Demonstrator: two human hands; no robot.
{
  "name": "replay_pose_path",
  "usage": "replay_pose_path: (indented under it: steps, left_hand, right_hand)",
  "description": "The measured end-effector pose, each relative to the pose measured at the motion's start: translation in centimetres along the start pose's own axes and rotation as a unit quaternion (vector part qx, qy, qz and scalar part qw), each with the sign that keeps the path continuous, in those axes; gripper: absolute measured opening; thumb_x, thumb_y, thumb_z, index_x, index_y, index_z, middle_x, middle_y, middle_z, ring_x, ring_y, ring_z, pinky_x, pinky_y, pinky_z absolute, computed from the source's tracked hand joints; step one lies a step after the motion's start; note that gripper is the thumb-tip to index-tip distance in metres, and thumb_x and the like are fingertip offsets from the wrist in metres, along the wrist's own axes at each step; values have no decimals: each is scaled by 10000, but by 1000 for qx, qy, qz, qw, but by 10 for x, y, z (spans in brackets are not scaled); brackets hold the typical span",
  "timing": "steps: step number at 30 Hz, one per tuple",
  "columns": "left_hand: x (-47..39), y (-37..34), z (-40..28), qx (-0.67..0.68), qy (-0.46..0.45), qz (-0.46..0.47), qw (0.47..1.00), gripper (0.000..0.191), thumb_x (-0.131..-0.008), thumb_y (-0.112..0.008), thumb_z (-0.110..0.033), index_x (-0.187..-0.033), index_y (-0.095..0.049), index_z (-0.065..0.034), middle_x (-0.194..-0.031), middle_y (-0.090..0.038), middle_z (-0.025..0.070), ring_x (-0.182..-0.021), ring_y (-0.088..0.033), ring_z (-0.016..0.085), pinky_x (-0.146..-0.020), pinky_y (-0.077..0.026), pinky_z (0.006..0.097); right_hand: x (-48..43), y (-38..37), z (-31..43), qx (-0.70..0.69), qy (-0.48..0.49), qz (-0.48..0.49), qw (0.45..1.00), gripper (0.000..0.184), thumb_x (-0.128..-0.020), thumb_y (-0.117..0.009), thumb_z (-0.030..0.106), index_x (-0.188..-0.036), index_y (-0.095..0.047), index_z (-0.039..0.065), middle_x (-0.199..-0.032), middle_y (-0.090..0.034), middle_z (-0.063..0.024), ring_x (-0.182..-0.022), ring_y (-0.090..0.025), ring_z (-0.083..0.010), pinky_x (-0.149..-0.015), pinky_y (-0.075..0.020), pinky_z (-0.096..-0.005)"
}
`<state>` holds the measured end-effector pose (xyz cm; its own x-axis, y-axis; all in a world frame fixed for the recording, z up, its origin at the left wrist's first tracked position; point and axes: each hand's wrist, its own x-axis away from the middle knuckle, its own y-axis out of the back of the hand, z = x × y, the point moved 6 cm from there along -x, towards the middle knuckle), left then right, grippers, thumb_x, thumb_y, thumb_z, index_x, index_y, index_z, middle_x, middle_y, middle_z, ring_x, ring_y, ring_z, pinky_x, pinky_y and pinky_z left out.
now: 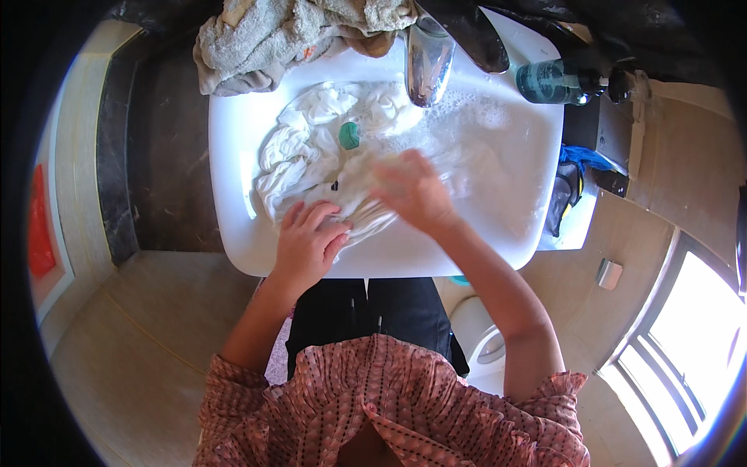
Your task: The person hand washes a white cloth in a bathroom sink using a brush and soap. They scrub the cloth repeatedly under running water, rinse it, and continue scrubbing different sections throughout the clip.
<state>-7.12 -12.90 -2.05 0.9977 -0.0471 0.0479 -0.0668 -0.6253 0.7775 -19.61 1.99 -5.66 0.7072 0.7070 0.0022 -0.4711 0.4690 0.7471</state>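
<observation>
A soaked white cloth garment [306, 163] lies bunched in the white washbasin [385, 265], among suds [467, 117]. My left hand [309, 239] holds the cloth down near the basin's front rim, fingers curled over its folds. Over the middle of the fabric, my right hand [414, 190] is blurred by motion; whether it grips anything cannot be seen. Between the upper folds is a small green piece [349, 135], either a print or a separate object. A tiny dark tag [334, 186] shows on the cloth just above my left fingers.
A chrome faucet [430, 64] reaches over the basin's back. Grey towels [303, 44] drape over the rear left rim. A teal pump bottle [554, 82] is at the back right corner. Dark stone [172, 146] borders the left side; a toilet [481, 333] stands behind on the right.
</observation>
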Motion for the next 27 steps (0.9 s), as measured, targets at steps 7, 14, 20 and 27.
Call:
replay_pose_path:
  steps: [7,14,20,27]
  left_hand:
    - [-1,4,3,5,-19,13,1000,106,-813,-718,-168,-911,-705,-131,-1102,-600,27,-1097,-583,244,-1010,-394,486]
    - [-1,1,5,8,-20,15,1000,112,-801,-722,-157,-896,-677,-119,-1101,-600,30,-1096,-581,247,-1014,-392,494]
    - [3,14,13,29,-37,48,998,111,-802,-709,-149,-879,-655,-90,-1125,-602,44,-1093,-577,269,-1008,-402,478]
    - [-4,44,-7,-45,-2,28,999,176,-788,-743,-186,-891,-657,-71,-1149,-611,45,-1092,-573,281,-962,-438,454]
  right_hand:
    - [-4,-8,-33,31,-127,106,986,372,-811,-708,435,-1141,-678,264,-1076,-640,-93,-1019,-620,-325,-794,-554,-468]
    - [10,-7,14,18,129,12,991,245,-812,-725,364,-1027,-724,247,-1103,-647,-59,-1056,-584,-318,-881,-521,-454]
    - [1,-2,-41,82,-140,174,971,364,-822,-673,509,-1104,-703,281,-1086,-610,-128,-1077,-607,-323,-906,-523,-472]
    - [20,74,-64,-69,-278,96,953,645,-724,-792,424,-1216,-607,51,-1255,-548,-198,-1119,-573,-376,-973,-465,-446]
